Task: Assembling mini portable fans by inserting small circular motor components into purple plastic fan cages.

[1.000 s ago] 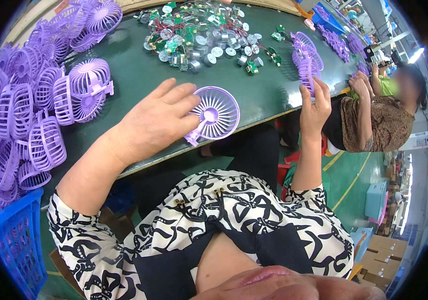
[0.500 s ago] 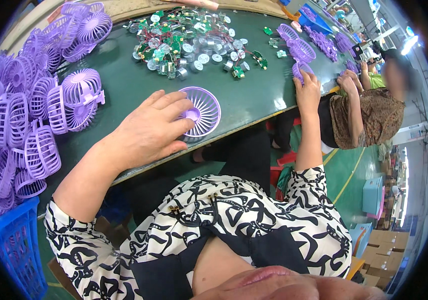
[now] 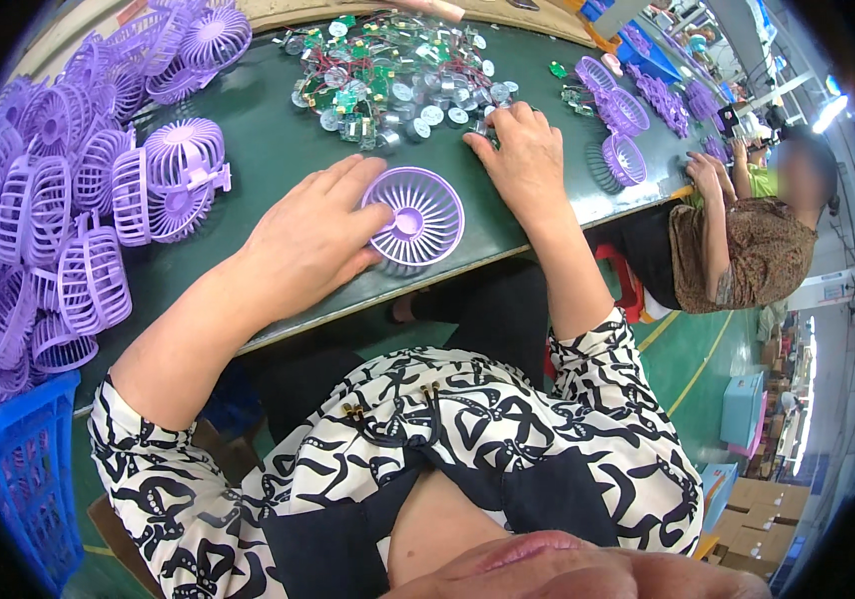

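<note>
A purple round fan-guard half [image 3: 413,222] lies on the green tabletop, its ribbed hollow facing up. My left hand [image 3: 317,225] grips its left side, the thumb pressed inside against the hub. My right hand [image 3: 527,160] is at the right edge of a pile of small motors with wires and green circuit boards [image 3: 377,85]. Its thumb and forefinger close on a small silver motor [image 3: 485,129], which the fingers partly hide.
Purple fan guards [image 3: 48,200] are heaped at the left, above a blue crate [image 3: 23,469]. More purple guards [image 3: 624,160] lie right of my right hand. Further right, a co-worker [image 3: 737,240] sits at the same table [image 3: 278,150].
My right hand has left the purple guards at the right and moved left to the motor pile. My left hand stays at the guard, its thumb now hooked inside. The view has shifted slightly.
</note>
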The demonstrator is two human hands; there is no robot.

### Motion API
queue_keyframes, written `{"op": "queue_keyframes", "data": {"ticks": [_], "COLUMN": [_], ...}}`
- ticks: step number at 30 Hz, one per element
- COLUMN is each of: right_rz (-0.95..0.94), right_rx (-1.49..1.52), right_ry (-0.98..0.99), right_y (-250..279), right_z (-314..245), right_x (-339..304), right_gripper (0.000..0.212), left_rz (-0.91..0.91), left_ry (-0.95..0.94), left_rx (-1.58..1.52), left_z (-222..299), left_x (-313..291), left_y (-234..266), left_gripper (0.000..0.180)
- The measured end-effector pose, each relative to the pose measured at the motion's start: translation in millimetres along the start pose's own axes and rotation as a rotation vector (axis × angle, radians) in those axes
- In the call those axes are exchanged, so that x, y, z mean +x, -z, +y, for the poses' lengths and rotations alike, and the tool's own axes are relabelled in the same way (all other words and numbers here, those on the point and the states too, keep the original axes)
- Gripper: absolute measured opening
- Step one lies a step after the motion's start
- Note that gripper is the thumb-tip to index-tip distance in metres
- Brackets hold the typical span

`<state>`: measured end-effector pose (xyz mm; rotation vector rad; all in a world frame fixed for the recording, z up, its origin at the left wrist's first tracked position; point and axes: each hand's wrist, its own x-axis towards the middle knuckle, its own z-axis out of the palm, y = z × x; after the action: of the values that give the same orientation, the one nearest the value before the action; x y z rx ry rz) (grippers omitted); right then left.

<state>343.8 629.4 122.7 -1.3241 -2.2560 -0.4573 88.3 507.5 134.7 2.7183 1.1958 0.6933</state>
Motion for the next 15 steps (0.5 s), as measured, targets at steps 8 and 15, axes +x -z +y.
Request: {"op": "queue_keyframes", "data": {"ticks": [8,15], "right_rz": [0.276,-0.007], "right_rx": [0.38,0.451], "right_ry": [-0.17,-0.539], "right_y": [26.8,33.3], "right_z": [21.9,49.4], "right_x": [-26.9,-83.9], "right_gripper": [0.02,0.026], "left_rz": [-0.09,-0.063], "left_ry": [0.038,-0.038], "left_rx": [0.045,-0.011], "left_z": [-3.5,-4.9], "left_x": [-2.3,0.8], "left_y": [0.2,-1.0], "left_gripper": [0.033,0.03]}}
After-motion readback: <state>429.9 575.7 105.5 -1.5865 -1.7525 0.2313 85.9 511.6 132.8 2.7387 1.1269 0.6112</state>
